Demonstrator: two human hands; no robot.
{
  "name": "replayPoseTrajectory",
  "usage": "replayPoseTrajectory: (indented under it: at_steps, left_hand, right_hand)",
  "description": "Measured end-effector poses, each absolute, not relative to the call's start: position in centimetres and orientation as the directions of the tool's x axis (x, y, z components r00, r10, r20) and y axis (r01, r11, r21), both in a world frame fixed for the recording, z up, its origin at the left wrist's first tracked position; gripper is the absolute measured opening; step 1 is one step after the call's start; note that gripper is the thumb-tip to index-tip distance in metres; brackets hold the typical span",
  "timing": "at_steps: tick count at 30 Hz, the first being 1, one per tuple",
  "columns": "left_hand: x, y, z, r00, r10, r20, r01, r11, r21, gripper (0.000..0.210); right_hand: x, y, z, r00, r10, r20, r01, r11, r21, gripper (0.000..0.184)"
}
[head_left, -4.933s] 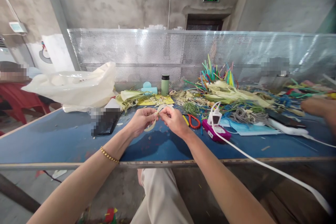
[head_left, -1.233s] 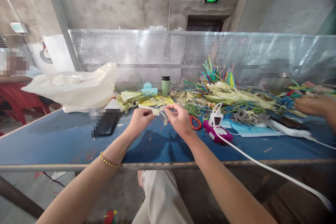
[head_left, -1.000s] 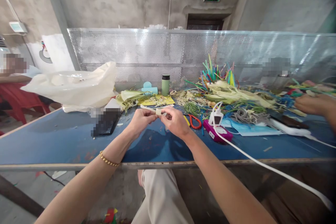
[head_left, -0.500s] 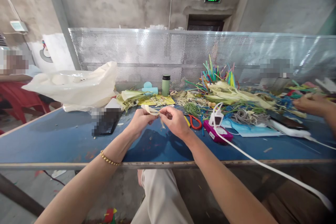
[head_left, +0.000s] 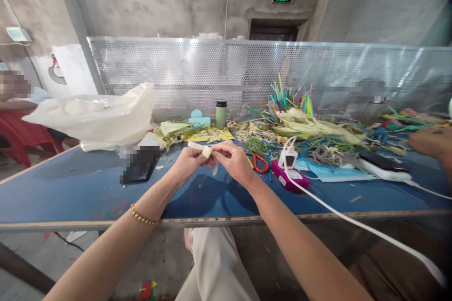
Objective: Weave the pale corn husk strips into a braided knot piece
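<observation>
Over the front middle of the blue table, my left hand point(head_left: 186, 165) pinches a pale corn husk strip point(head_left: 206, 152). One end of the strip sticks out above the left fingers, and a squarish fold faces up between the hands. My right hand point(head_left: 236, 162) is closed on the same strip from the other side, thumb and forefinger at the fold. A thin tail of husk hangs below the fingers. Both hands nearly touch. Beyond them lie a yellow sheet point(head_left: 212, 134) with scraps and red-handled scissors point(head_left: 260, 163).
A dark phone point(head_left: 140, 164) and a large white plastic bag point(head_left: 95, 115) are at left. Behind stands a green bottle point(head_left: 221, 115). To the right are husks point(head_left: 314, 128), a purple power block point(head_left: 289, 178) with a white cable, and another person's hand point(head_left: 429, 142).
The husk strip, earlier stretched as a loop between my hands, now shows a compact squarish fold. My right fingers have moved up and extended over it. The view has shifted slightly.
</observation>
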State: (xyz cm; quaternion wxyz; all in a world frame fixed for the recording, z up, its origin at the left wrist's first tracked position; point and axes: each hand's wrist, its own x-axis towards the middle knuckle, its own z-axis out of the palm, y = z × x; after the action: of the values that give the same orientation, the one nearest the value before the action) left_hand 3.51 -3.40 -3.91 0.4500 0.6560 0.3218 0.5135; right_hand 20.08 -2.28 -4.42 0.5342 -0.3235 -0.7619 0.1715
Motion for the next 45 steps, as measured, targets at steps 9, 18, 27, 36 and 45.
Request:
replayPoseTrajectory:
  at_steps: [9,18,27,36,45]
  left_hand:
    - [3.4,-2.9,-4.3,0.246,0.874,0.419,0.064,-0.446,0.893,0.021]
    - [3.3,-3.1,-4.3,0.303,0.84,0.451,0.22,-0.522,0.824,0.021]
    - [3.6,-3.7,-4.0,0.219,0.905,0.364,-0.032,-0.366,0.93,0.022]
    - [3.5,-3.7,-3.7,0.26,0.924,0.281,-0.223,-0.226,0.948,0.02]
    - [3.9,-3.8,-3.9,0.265,0.887,0.378,-0.11,-0.362,0.926,0.018]
  right_hand:
    - [20.4,-3.0,-3.6,-0.203,0.655,0.728,0.326,0.746,-0.581,0.022]
    - [20.2,-2.6,-3.9,-0.152,0.697,0.701,0.303,0.708,-0.638,0.012]
    - [20.0,-2.8,-3.5,-0.018,0.818,0.575,0.168,0.569,-0.805,0.02]
    - [20.2,-3.0,-3.6,-0.059,0.714,0.697,0.379,0.662,-0.646,0.022]
    - [20.0,-3.1,-4.2,-0.237,0.76,0.605,0.207,0.648,-0.733,0.018]
